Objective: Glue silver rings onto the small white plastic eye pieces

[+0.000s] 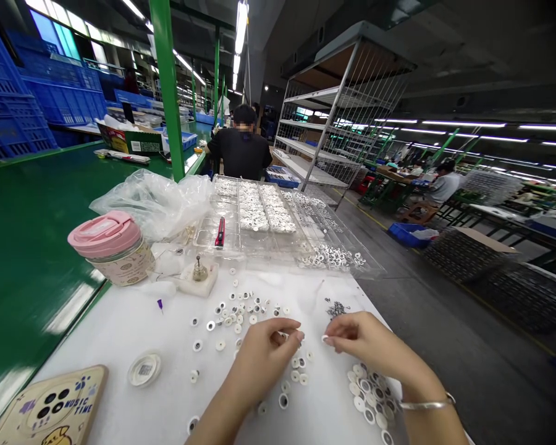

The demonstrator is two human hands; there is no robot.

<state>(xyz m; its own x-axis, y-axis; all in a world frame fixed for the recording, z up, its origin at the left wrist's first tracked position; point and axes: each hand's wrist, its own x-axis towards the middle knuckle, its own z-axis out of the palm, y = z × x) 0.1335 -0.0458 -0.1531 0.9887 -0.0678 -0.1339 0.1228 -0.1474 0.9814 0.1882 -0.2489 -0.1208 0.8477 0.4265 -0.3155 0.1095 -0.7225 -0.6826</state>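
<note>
My left hand (271, 346) is over the middle of the white work surface, with thumb and forefinger brought together. Whatever may be between those fingertips is too small to make out. To its right, my right hand (364, 337) pinches a small white round part (325, 339) at its edge. Many similar round parts (238, 319), some with dark centres, lie scattered around and beyond my left hand. A denser pile of round parts (373, 395) sits below my right wrist. Just beyond my right fingers is a heap of tiny dark metal pieces (336, 309).
Clear divided trays (278, 244) holding white parts stand at the back, with a red cutter (220, 232) on one. At left are a pink-lidded cup (115, 247), a plastic bag (152, 201), a purple needle tip (160, 304), a small round dish (144, 369) and a phone (50, 408).
</note>
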